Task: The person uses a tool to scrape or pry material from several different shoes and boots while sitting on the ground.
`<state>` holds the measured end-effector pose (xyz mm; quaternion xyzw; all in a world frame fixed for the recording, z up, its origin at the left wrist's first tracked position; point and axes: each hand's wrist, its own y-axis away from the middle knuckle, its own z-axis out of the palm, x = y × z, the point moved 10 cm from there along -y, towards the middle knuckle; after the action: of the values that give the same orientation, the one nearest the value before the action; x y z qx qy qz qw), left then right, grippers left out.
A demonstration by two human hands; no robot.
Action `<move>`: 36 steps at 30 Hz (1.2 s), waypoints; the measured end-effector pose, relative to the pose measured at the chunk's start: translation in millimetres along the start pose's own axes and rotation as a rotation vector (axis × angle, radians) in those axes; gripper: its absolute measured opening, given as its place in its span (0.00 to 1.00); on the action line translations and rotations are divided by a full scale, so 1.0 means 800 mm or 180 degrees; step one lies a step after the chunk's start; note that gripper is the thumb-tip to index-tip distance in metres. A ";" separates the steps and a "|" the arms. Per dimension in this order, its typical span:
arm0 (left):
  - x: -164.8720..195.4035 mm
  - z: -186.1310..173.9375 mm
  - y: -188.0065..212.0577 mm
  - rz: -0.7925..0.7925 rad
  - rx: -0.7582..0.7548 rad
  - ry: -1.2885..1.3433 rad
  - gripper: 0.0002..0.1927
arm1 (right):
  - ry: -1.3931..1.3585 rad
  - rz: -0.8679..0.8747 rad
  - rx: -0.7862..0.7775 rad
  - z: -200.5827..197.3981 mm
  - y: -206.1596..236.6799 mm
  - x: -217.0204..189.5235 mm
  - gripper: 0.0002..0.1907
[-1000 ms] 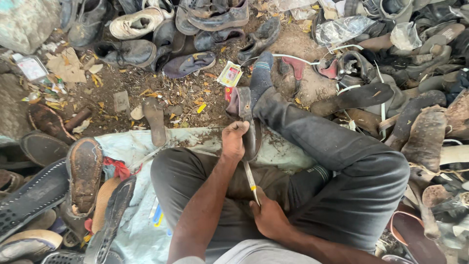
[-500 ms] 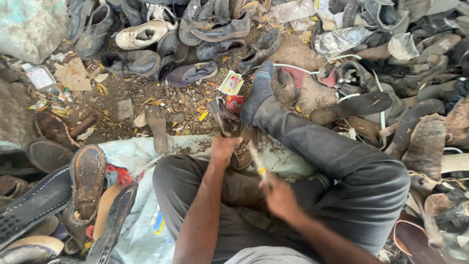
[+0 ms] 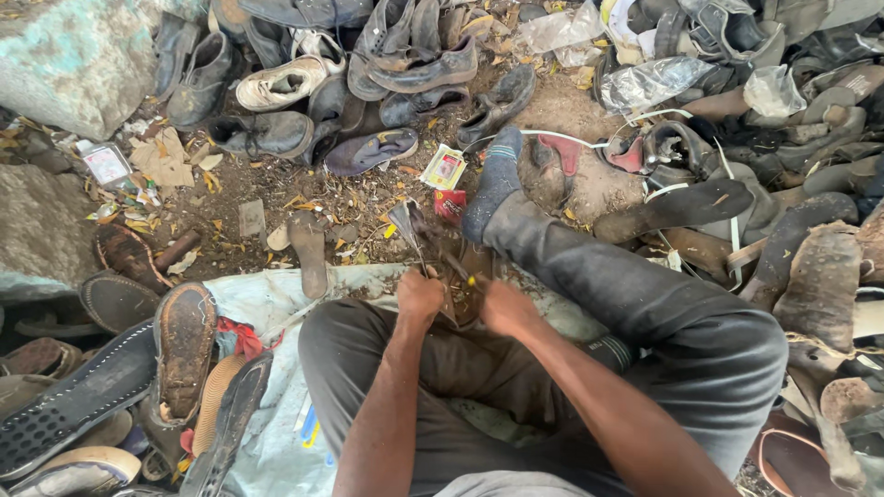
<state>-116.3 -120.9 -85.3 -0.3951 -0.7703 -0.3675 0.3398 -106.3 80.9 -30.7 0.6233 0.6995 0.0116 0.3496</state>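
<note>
I sit on the ground with my right leg point(image 3: 645, 304) stretched out in dark trousers and a blue sock. Between my knees a worn brown shoe point(image 3: 453, 267) stands on its side, sole flap point(image 3: 405, 223) sticking up. My left hand point(image 3: 419, 296) is clenched on the shoe's near edge. Close beside it, my right hand point(image 3: 506, 308) is closed round a thin tool with a yellow handle point(image 3: 471, 281), its tip pressed into the shoe. Both hands nearly touch.
Old shoes and sandals point(image 3: 276, 87) are heaped along the far side and on the right point(image 3: 810, 230). Loose soles point(image 3: 184, 345) lie at my left on a pale sack point(image 3: 267, 304). A grey rock point(image 3: 74, 64) sits far left. Small packets point(image 3: 444, 167) lie on the dirt.
My right hand has come forward from my lap, bringing the yellow-handled tool up to the shoe beside my left hand. The view has tilted slightly downward.
</note>
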 end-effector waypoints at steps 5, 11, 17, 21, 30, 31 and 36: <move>0.013 -0.009 0.006 0.0250 0.0063 -0.0293 0.08 | -0.0067 -0.0764 0.0022 -0.002 0.047 0.000 0.23; 0.026 -0.034 0.028 0.0589 0.0193 -0.0352 0.10 | 0.0274 -0.0105 -0.0528 0.024 0.006 0.009 0.16; 0.006 -0.058 0.049 0.0166 0.0214 0.0368 0.09 | 0.0197 -0.0659 -0.0544 0.008 0.045 -0.003 0.13; -0.010 -0.069 0.064 -0.0089 0.0203 0.0636 0.06 | 0.0119 -0.0908 -0.0551 -0.005 0.094 -0.005 0.17; -0.004 -0.097 0.107 0.0008 0.0506 0.1345 0.05 | 0.1072 -0.0822 -0.0456 -0.010 0.069 -0.077 0.15; 0.010 -0.105 0.114 0.0325 0.0590 0.1397 0.06 | 0.1095 -0.0846 -0.0449 -0.021 0.084 -0.074 0.15; -0.004 -0.140 0.140 0.0096 0.0881 0.2733 0.11 | 0.0760 -0.0736 -0.0683 -0.064 0.181 -0.029 0.24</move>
<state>7.2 -169.1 1.2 -0.1689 -0.5956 -0.3866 0.6836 -7.7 113.9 84.6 0.4921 0.7976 0.1197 0.3276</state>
